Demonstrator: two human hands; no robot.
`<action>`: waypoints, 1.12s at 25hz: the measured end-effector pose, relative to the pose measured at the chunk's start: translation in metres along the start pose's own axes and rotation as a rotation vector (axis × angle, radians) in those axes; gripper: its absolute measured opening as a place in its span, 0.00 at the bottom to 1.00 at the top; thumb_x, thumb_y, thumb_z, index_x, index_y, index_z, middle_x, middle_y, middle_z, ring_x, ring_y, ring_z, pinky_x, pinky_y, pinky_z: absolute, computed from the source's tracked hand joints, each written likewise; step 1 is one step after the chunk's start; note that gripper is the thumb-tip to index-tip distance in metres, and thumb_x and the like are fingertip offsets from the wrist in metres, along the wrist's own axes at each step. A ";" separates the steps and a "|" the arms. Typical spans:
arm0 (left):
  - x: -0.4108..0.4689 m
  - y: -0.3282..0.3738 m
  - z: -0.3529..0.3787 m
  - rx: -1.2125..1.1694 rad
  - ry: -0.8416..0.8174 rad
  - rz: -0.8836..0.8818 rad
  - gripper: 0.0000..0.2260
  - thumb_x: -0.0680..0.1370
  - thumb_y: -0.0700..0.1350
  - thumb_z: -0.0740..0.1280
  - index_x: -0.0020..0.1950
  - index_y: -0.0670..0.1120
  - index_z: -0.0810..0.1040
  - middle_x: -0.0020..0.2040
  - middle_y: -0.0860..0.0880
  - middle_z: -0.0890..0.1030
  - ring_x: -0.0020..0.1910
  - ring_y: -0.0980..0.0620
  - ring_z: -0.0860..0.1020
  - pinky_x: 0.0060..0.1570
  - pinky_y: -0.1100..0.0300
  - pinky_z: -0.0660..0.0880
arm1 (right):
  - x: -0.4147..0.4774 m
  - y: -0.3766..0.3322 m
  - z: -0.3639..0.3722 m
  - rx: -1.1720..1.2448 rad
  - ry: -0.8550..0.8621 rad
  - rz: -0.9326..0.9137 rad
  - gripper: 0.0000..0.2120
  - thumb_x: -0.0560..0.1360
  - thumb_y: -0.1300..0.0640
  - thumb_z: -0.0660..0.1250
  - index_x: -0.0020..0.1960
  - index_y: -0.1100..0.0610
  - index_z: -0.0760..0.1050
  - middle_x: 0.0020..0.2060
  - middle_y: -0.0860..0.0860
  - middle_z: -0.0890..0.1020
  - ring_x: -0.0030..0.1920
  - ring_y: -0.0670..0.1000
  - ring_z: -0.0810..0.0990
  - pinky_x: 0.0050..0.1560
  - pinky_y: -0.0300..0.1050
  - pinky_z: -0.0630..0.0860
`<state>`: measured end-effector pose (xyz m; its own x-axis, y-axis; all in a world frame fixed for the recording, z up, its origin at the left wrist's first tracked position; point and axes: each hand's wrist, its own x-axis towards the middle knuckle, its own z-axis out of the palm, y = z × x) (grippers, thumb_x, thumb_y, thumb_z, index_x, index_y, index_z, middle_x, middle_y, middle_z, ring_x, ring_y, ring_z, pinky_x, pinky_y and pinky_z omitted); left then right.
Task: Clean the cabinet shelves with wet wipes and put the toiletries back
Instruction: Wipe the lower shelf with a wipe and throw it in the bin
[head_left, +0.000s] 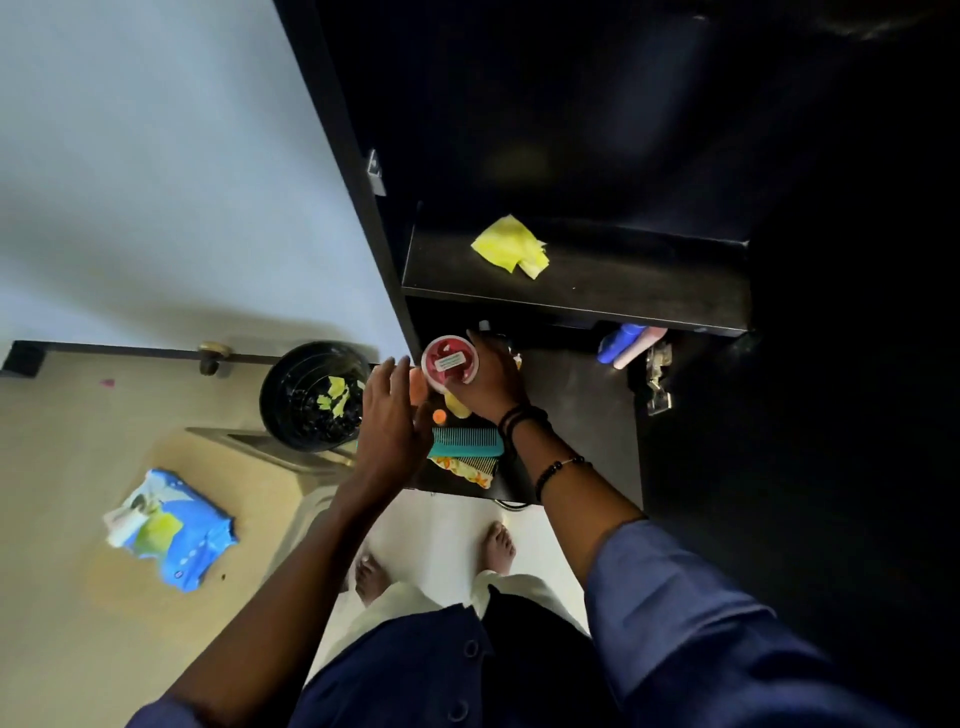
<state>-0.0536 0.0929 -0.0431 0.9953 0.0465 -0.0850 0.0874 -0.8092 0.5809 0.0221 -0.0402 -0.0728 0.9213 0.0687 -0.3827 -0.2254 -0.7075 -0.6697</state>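
The grip of the right hand (488, 387) is closed round a round red-topped jar (450, 359). The fingers curl about its side, and the top with its small white label faces up. What the jar holds cannot be made out. The left hand (392, 421) is just left of the jar, its grip open, with fingers nearly straight and spread and nothing held. Whether it touches the small orange cap (439, 415) just below the jar cannot be told.

Left of the jar stands a round black bin (285, 374) with crumpled yellow wipes (336, 394) inside it. Well to the lower left of the jar, a blue pack of wet wipes (176, 535) lies on a beige surface, its flap open and a yellow-green sheet showing.

Above and right of the jar, one used yellow wipe (511, 247) lies crumpled on the black cabinet shelf (623, 280). To the right of the jar, under that shelf's front edge, a blue bottle (613, 343) and a pink bottle (636, 348) lie side by side and touching. Below the jar rests a teal comb (470, 442), and below the comb lies a flowered cloth (467, 472).
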 end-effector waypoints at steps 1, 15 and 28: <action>0.002 -0.005 0.001 -0.011 -0.037 -0.036 0.27 0.75 0.39 0.67 0.72 0.37 0.64 0.71 0.37 0.66 0.71 0.38 0.62 0.69 0.42 0.64 | 0.008 -0.002 0.004 -0.028 -0.020 0.004 0.37 0.70 0.50 0.72 0.75 0.54 0.60 0.72 0.57 0.64 0.74 0.57 0.60 0.73 0.53 0.62; 0.025 -0.011 0.008 -0.004 -0.036 -0.107 0.20 0.74 0.37 0.64 0.66 0.43 0.73 0.58 0.40 0.79 0.48 0.40 0.80 0.45 0.48 0.78 | 0.048 -0.021 0.016 -0.174 -0.064 0.062 0.39 0.65 0.48 0.76 0.72 0.52 0.64 0.69 0.55 0.70 0.70 0.58 0.67 0.67 0.50 0.69; 0.021 0.040 0.002 0.166 -0.029 0.170 0.30 0.68 0.31 0.68 0.69 0.46 0.69 0.69 0.44 0.71 0.48 0.38 0.81 0.40 0.50 0.80 | -0.039 0.085 -0.078 -0.013 0.396 0.224 0.41 0.61 0.53 0.79 0.70 0.57 0.67 0.64 0.58 0.72 0.63 0.59 0.72 0.64 0.50 0.70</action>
<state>-0.0296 0.0605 -0.0233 0.9933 -0.1136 -0.0221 -0.0917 -0.8893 0.4481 -0.0084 -0.1576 -0.0655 0.9012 -0.3593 -0.2424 -0.4310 -0.6830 -0.5897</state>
